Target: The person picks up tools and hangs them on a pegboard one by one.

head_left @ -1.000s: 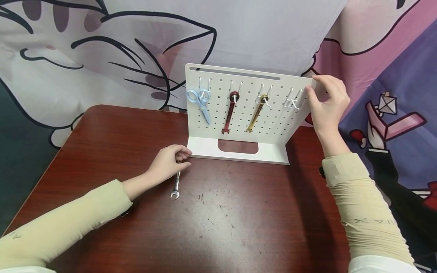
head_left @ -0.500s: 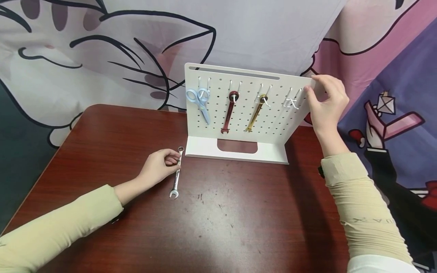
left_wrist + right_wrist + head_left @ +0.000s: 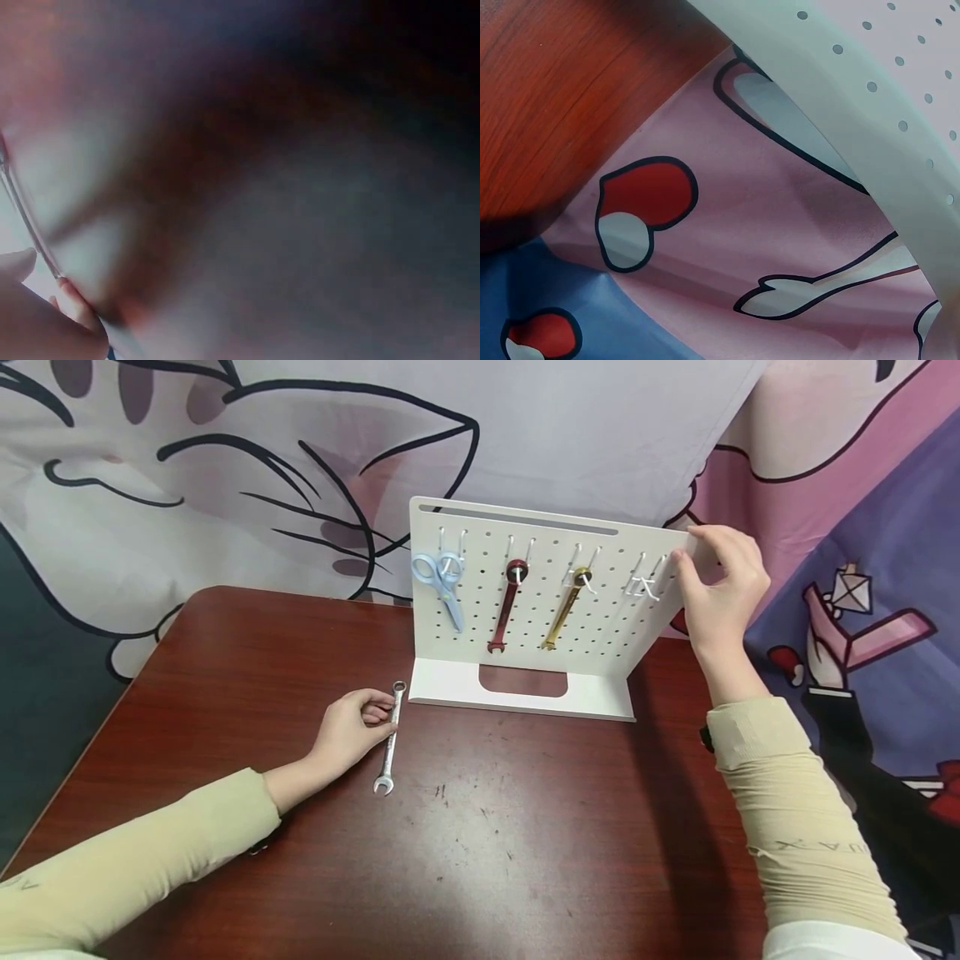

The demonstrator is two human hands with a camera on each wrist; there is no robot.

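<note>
A silver combination wrench (image 3: 389, 745) lies on the table, ring end toward the pegboard and open end toward me. My left hand (image 3: 351, 727) is at its upper shaft, fingers curled and thumb against it, pinching it from the left. In the left wrist view the wrench shaft (image 3: 26, 217) runs between thumb and fingers at the left edge; the rest is blurred. My right hand (image 3: 723, 581) grips the top right corner of the white pegboard (image 3: 480, 610). The right wrist view has the pegboard's side edge (image 3: 817, 120), with the hand nearly out of frame.
Light blue scissors (image 3: 447, 589), a red wrench (image 3: 506, 610) and a gold wrench (image 3: 564, 614) hang on the pegboard hooks. The rightmost hook (image 3: 643, 585) bears no tool. A printed cloth (image 3: 300, 468) hangs behind the dark red wooden table (image 3: 480, 843).
My left hand has drawn back down and left from the pegboard's base to the wrench's shaft, uncovering its ring end. The right hand stays at the corner.
</note>
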